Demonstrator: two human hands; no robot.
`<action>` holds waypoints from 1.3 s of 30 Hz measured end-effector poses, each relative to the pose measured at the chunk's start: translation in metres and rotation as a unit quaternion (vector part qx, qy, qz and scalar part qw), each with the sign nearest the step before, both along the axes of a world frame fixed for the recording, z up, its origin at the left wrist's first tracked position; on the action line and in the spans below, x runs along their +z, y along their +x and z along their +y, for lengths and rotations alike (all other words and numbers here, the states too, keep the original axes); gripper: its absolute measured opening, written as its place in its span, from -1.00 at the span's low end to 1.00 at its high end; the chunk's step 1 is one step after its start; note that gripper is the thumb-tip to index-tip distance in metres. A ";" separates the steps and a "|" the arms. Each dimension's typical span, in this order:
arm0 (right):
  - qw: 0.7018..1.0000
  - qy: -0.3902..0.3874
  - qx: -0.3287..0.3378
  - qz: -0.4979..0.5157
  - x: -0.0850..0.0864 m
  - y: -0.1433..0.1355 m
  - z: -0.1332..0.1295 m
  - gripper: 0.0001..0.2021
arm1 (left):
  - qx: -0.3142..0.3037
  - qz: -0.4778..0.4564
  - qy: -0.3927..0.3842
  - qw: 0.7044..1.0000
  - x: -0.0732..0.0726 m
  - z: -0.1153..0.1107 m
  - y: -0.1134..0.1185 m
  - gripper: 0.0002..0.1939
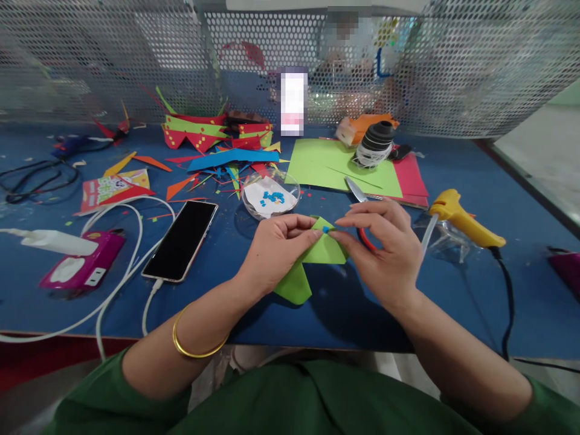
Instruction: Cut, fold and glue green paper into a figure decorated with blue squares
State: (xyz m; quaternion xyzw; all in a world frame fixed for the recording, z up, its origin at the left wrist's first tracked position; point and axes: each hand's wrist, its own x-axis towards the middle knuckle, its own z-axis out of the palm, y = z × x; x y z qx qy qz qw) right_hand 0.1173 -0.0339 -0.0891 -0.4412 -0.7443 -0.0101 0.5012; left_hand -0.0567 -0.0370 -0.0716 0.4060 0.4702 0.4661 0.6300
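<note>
My left hand pinches a folded strip of light-green paper between thumb and fingers; a lower part of the strip hangs beneath the palm. A tiny blue paper square lies against the green paper near its top. At that square, the thumb and index finger of my right hand are closed together, the other fingers raised. Beyond the hands, a clear round dish holds white paper and several blue paper bits. Scissors lie partly hidden behind my right hand.
A yellow glue gun with a black cable is at right. Green paper sheets bear a black-topped bottle. Left are a phone, white cables and a purple power strip. Colourful scraps and paper masks lie before a mesh panel.
</note>
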 end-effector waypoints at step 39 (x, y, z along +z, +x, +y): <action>0.974 0.147 -0.005 -0.175 0.001 0.004 -0.001 -0.83 | -0.025 0.064 0.026 0.997 0.000 0.001 -0.001 -0.73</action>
